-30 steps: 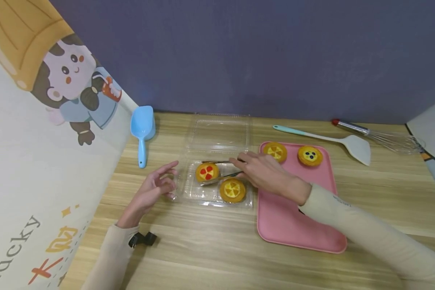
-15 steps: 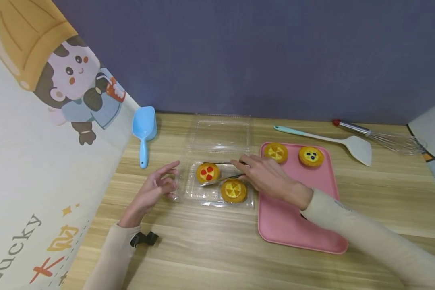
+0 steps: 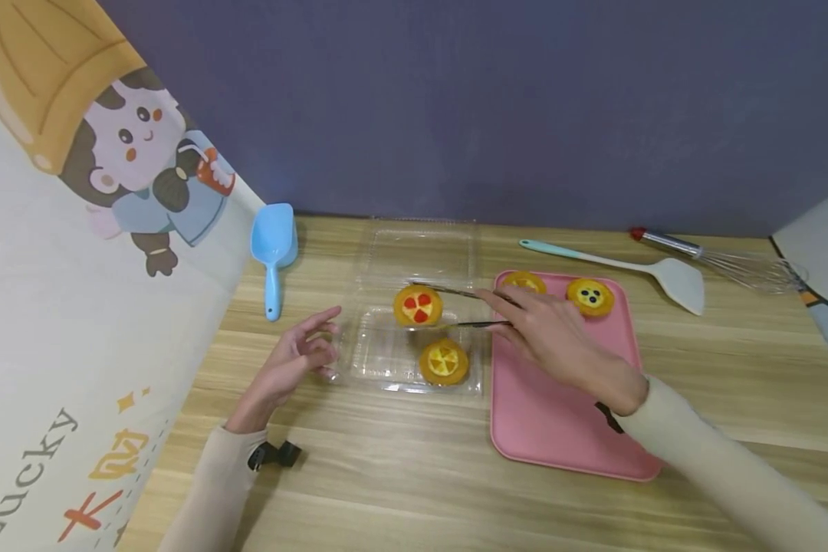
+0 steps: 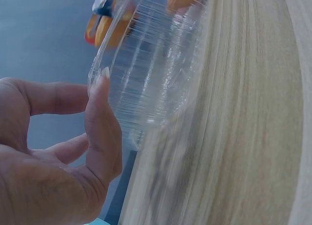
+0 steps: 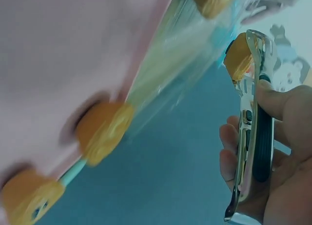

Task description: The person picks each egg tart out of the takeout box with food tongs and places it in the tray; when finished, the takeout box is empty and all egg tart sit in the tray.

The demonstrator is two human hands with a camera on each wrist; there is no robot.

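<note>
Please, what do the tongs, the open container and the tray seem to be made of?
Tongs: probably polished steel, with bright reflections; dark grip perhaps plastic or rubber.
Container: thin, glossy clear plastic; table shows through.
Tray: likely matte plastic, or coated metal; evenly pink, without glare.

the worktop (image 3: 386,468) is pale tan with streaky wood grain. near its far left corner, the scoop (image 3: 274,239) is plain light blue; towards its far right corner, the whisk (image 3: 690,247) is silver with a red end. the tray (image 3: 559,425) is pink; at its far right corner, the blue-dotted tart (image 3: 591,297) is golden. the red-topped tart (image 3: 417,305) is golden too. the tongs (image 5: 263,137) are silver and black.
</note>
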